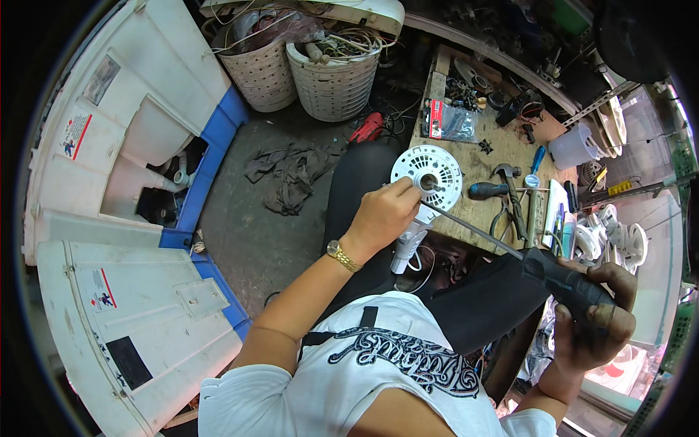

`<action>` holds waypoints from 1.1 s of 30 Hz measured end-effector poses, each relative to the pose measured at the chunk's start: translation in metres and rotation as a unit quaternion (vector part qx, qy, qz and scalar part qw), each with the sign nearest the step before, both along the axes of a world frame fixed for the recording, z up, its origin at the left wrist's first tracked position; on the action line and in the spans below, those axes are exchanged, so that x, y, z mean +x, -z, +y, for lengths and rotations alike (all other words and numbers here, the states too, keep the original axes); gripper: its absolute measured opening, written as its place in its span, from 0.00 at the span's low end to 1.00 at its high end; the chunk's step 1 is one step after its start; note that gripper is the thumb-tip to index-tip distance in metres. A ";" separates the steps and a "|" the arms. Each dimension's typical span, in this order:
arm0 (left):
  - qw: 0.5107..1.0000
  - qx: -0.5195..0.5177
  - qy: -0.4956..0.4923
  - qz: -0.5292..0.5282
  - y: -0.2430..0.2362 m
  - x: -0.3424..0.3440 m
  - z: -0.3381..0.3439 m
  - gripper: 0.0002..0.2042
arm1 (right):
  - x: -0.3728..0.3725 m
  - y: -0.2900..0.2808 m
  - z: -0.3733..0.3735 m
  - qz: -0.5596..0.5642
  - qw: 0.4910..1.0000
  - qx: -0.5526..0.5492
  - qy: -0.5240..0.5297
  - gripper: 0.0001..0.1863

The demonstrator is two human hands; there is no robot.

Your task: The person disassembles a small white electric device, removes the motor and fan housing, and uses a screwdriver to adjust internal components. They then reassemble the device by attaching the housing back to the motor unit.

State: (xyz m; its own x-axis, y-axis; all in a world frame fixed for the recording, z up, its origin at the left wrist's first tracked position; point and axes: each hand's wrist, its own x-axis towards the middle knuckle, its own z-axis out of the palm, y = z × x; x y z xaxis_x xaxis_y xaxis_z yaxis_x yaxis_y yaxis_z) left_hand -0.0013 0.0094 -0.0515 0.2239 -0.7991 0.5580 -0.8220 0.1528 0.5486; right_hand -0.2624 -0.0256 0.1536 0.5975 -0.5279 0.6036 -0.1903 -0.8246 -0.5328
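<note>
My left hand (382,215) grips a round white vented plastic housing (444,164) with a metal hub in its middle and a white stand or neck (409,244) below it, over my legs. My right hand (597,313) is closed on the black handle of a long screwdriver (510,247), whose shaft reaches up-left to the housing, beside my left fingers; I cannot tell exactly what the tip touches. A gold watch is on my left wrist.
At right, a wooden bench (488,160) holds a hammer (513,189), pliers (502,218), more screwdrivers, parts and a bucket (571,149). Two cable-filled baskets (331,80) stand behind, near a red power tool (368,127). Dark rag (291,175) on the floor; white panelled cases (131,298) at left.
</note>
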 end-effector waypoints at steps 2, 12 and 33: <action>0.997 0.004 -0.015 0.071 0.004 -0.001 -0.001 0.05 | 0.001 0.002 0.000 -0.003 1.000 0.000 -0.007 0.22; 0.978 0.052 -0.009 0.202 0.000 0.008 0.004 0.04 | 0.014 -0.002 0.000 0.037 0.999 -0.025 -0.030 0.20; 0.981 0.046 -0.030 0.185 0.012 0.003 0.008 0.07 | 0.050 -0.017 0.008 0.136 0.983 -0.112 -0.051 0.21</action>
State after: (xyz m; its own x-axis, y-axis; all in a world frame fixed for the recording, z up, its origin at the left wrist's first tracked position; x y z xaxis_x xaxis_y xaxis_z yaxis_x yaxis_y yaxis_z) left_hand 0.0013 0.0169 -0.0630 0.4450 -0.8214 0.3569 -0.5704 0.0472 0.8200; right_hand -0.2121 -0.0175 0.1707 0.7957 -0.3292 0.5085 -0.2108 -0.9374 -0.2771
